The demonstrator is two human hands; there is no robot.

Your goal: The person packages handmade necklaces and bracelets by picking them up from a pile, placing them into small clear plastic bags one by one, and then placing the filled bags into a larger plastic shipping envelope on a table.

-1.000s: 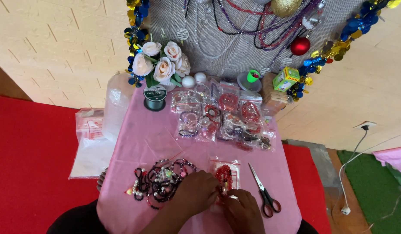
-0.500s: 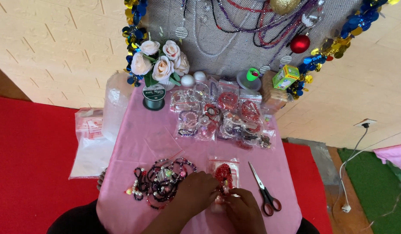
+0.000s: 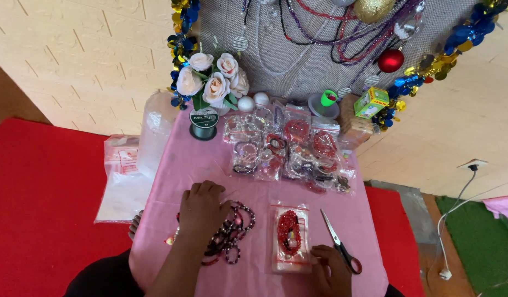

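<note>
1. Your left hand [image 3: 201, 204] lies palm-down, fingers curled, on the pile of dark beaded bracelets [image 3: 229, 234].
2. Your right hand [image 3: 328, 268], fingers bent, touches the clear packet of red beads [image 3: 289, 237] on the pink tablecloth [image 3: 199, 159], beside the scissors [image 3: 340, 247].

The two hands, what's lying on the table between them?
In the head view, a clear bag of red beads lies between the left hand and right hand.
</note>
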